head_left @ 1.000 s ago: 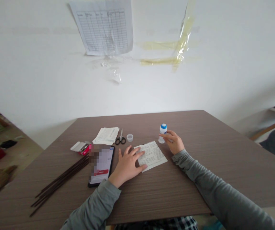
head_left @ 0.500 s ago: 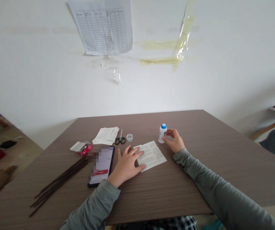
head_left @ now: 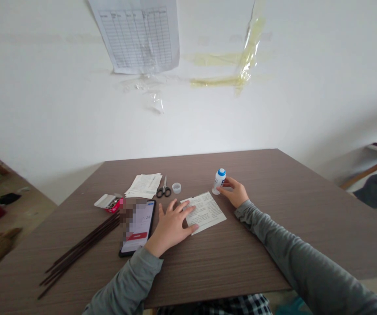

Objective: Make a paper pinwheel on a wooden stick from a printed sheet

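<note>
Left hand (head_left: pixel 170 227) lies flat, fingers spread, pressing down the left edge of a printed paper slip (head_left: pixel 204 211) on the brown wood-grain table (head_left: pixel 274 245); nothing grasped in it. Right hand (head_left: pixel 234 191) rests just past the slip's far right corner, its fingertips (head_left: pixel 223 187) closed on a small white glue bottle (head_left: pixel 218 180) with a blue cap, which leans slightly toward the left, base on the table. A black phone (head_left: pixel 138 226) (screen lit) lies just beside the left hand. Farther back: a small clear cap (head_left: pixel 176 188), scissors (head_left: pixel 164 189), a stack of printed papers (head_left: pixel 144 185), a red and white box (head_left: pixel 109 203). Thin dark sticks (head_left: pixel 80 247) lie bundled at the left. A grid sheet (head_left: pixel 139 35) is taped to the wall.
</note>
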Available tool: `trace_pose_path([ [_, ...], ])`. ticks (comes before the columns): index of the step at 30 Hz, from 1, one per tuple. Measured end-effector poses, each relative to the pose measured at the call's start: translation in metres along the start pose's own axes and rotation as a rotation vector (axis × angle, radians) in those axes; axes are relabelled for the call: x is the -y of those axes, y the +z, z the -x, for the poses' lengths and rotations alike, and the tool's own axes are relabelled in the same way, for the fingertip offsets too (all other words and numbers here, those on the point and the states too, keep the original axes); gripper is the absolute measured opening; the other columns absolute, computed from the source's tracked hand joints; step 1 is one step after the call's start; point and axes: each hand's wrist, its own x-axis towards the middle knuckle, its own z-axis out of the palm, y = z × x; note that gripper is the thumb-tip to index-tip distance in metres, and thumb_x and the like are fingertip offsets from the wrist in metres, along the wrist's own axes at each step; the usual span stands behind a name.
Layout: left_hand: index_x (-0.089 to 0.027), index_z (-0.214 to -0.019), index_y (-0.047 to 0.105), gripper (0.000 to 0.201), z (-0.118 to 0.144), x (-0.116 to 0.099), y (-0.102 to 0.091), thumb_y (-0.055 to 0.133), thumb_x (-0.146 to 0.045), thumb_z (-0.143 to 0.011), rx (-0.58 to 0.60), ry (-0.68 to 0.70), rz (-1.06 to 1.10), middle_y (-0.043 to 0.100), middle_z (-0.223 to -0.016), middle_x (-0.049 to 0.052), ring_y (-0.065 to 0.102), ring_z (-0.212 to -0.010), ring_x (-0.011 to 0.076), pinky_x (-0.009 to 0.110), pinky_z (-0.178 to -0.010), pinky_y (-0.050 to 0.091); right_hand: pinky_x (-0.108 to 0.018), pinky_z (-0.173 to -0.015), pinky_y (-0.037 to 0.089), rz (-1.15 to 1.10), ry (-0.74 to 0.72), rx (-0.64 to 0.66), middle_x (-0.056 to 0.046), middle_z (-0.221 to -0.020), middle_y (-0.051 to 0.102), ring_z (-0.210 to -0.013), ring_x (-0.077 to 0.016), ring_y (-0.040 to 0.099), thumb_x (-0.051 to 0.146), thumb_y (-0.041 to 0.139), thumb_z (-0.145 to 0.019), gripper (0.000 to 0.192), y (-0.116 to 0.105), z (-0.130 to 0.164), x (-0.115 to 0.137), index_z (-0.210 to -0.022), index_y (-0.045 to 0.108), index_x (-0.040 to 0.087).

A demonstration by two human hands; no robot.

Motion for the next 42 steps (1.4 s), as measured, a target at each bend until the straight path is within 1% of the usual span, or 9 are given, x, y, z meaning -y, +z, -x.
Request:
trace_pose_path([
  [5, -0.043, -0.192, 0.071, 0.071, 0.001, 0.003, -0.002, 0.080, -0.052, -0.122, 0.039, -0.023, -0.025, 0.050, -0.211, 0.008, 0.031, -0.201, 0.0591, 0.107, -0.153, 0.014, -0.063, -0.117, 0.080, -0.052, 0.000, 0.067, -0.013, -0.123, 0.102, -0.118, -0.0433, 0.099, 0.052, 0.112, -0.080, 0.055, 0.014, -0.008, 0.005, -0.126, 0.095, 0.026],
  [8, -0.041, -0.193, 0.070, 0.071, 0.001, 0.007, -0.003, 0.078, -0.050, -0.123, 0.044, -0.023, -0.019, 0.048, -0.212, 0.009, 0.029, -0.202, 0.0575, 0.107, -0.153, 0.013, -0.062, -0.119, 0.080, -0.070, 0.031, 0.123, -0.012, -0.118, 0.101, -0.118, -0.0414, 0.099, 0.040, 0.114, -0.079, 0.048, 0.027, -0.020, 0.013, -0.121, 0.094, 0.026],
  [12, -0.040, -0.194, 0.069, 0.071, 0.002, 0.014, -0.002, 0.079, -0.047, -0.124, 0.046, -0.012, -0.023, 0.048, -0.211, 0.011, 0.028, -0.203, 0.0556, 0.105, -0.154, 0.012, -0.060, -0.120, 0.079, -0.098, 0.048, 0.189, -0.010, -0.118, 0.100, -0.119, -0.0386, 0.099, 0.023, 0.111, -0.078, 0.040, 0.050, -0.038, 0.024, -0.113, 0.092, 0.026],
  [17, -0.040, -0.192, 0.070, 0.070, 0.002, 0.021, -0.003, 0.082, -0.044, -0.123, 0.045, -0.025, -0.013, 0.050, -0.210, 0.012, 0.029, -0.203, 0.0543, 0.100, -0.156, 0.013, -0.058, -0.120, 0.079, -0.073, 0.053, 0.276, -0.008, -0.116, 0.099, -0.116, -0.0348, 0.098, 0.012, 0.108, -0.079, 0.040, 0.085, -0.053, 0.031, -0.113, 0.091, 0.025],
  [24, -0.037, -0.197, 0.064, 0.073, 0.004, 0.024, -0.011, 0.078, -0.043, -0.126, 0.086, -0.050, -0.028, 0.043, -0.213, 0.013, 0.024, -0.204, 0.0518, 0.101, -0.156, 0.012, -0.056, -0.123, 0.078, -0.031, 0.043, 0.338, -0.006, -0.118, 0.099, -0.118, -0.0328, 0.098, 0.008, 0.107, -0.083, 0.039, 0.117, -0.068, 0.038, -0.115, 0.093, 0.025],
  [27, -0.037, -0.198, 0.063, 0.074, 0.003, 0.027, -0.012, 0.077, -0.044, -0.126, 0.086, -0.044, -0.041, 0.042, -0.214, 0.012, 0.024, -0.204, 0.0522, 0.100, -0.157, 0.013, -0.055, -0.125, 0.078, -0.018, 0.047, 0.354, -0.005, -0.120, 0.100, -0.120, -0.0321, 0.099, 0.008, 0.107, -0.086, 0.040, 0.124, -0.071, 0.039, -0.119, 0.094, 0.026],
  [32, -0.037, -0.197, 0.064, 0.074, 0.002, 0.030, -0.010, 0.078, -0.043, -0.125, 0.077, -0.035, -0.037, 0.043, -0.213, 0.012, 0.026, -0.204, 0.0533, 0.101, -0.156, 0.014, -0.055, -0.124, 0.079, -0.004, 0.073, 0.352, -0.008, -0.130, 0.101, -0.125, -0.0335, 0.100, 0.012, 0.108, -0.089, 0.053, 0.132, -0.071, 0.036, -0.138, 0.095, 0.028],
  [38, -0.040, -0.195, 0.067, 0.072, 0.001, 0.031, -0.010, 0.080, -0.045, -0.125, 0.074, -0.046, -0.039, 0.044, -0.213, 0.011, 0.026, -0.204, 0.0519, 0.097, -0.158, 0.013, -0.060, -0.129, 0.077, 0.009, 0.084, 0.353, -0.014, -0.140, 0.100, -0.132, -0.0384, 0.099, 0.015, 0.110, -0.088, 0.061, 0.130, -0.069, 0.036, -0.146, 0.095, 0.025],
  [42, -0.040, -0.196, 0.066, 0.072, 0.001, 0.032, -0.010, 0.079, -0.046, -0.125, 0.077, -0.045, -0.033, 0.044, -0.214, 0.011, 0.027, -0.204, 0.0523, 0.098, -0.158, 0.014, -0.056, -0.125, 0.079, 0.020, 0.078, 0.351, -0.011, -0.142, 0.100, -0.129, -0.0338, 0.099, 0.011, 0.106, -0.090, 0.066, 0.123, -0.064, 0.040, -0.152, 0.092, 0.028],
])
